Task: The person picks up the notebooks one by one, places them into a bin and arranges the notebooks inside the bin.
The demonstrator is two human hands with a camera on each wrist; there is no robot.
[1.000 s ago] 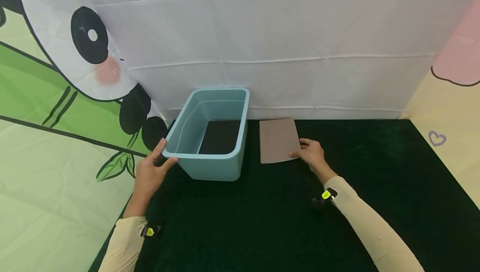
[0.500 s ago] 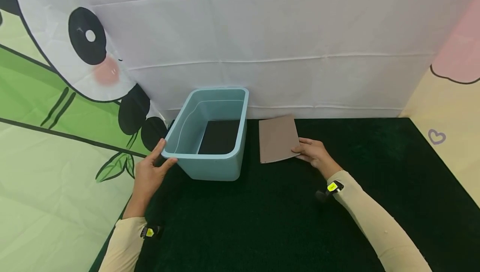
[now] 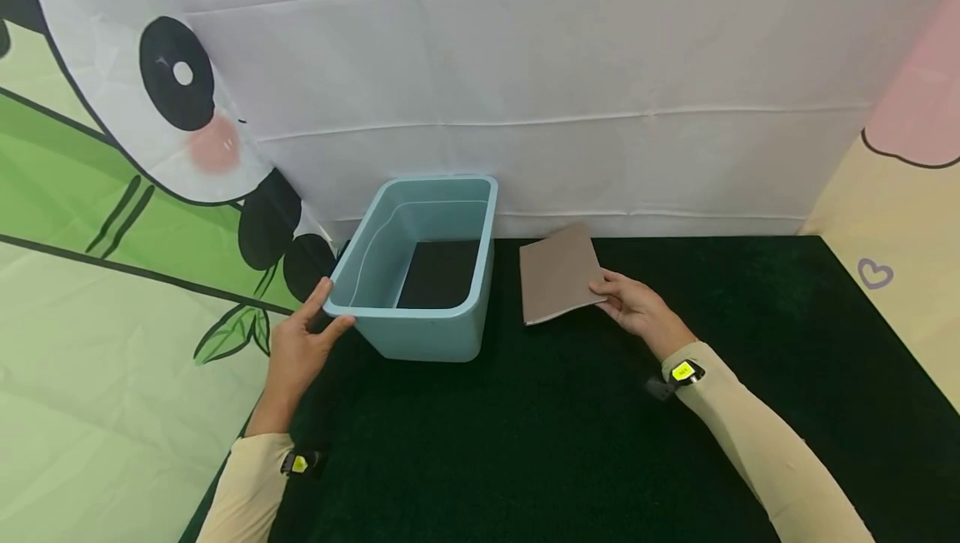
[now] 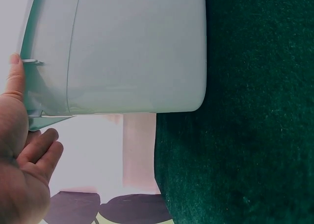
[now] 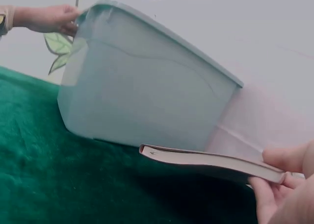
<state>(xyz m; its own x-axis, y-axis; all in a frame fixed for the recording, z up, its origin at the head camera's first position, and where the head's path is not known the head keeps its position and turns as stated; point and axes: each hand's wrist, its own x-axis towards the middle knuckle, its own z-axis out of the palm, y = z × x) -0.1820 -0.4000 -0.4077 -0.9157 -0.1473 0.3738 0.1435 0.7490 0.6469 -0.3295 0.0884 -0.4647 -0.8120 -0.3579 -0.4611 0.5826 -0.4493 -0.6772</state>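
Note:
A light blue plastic bin (image 3: 420, 335) stands on the dark green cloth, with a dark panel (image 3: 441, 275) on its inside floor. At the bin's near left corner my left hand (image 3: 296, 356) grips the rim; the left wrist view has the thumb (image 4: 14, 77) along one side and the fingers (image 4: 44, 153) curled round the other. My right hand (image 3: 637, 310) pinches the near right corner of a brown-covered notebook (image 3: 558, 272), thumb on top and fingers beneath. In the right wrist view the notebook (image 5: 211, 161) is raised off the cloth at the held side, its page edges showing.
The green cloth (image 3: 480, 451) covers the table. Behind the bin rises a white backdrop (image 3: 525, 93), with a cartoon panda and bamboo printed at the left. A cream side panel (image 3: 892, 260) borders the table at the right.
My right hand has closed more fully on the notebook's corner and lifted that side, so the notebook now tilts. The left hand and the bin have stayed in place.

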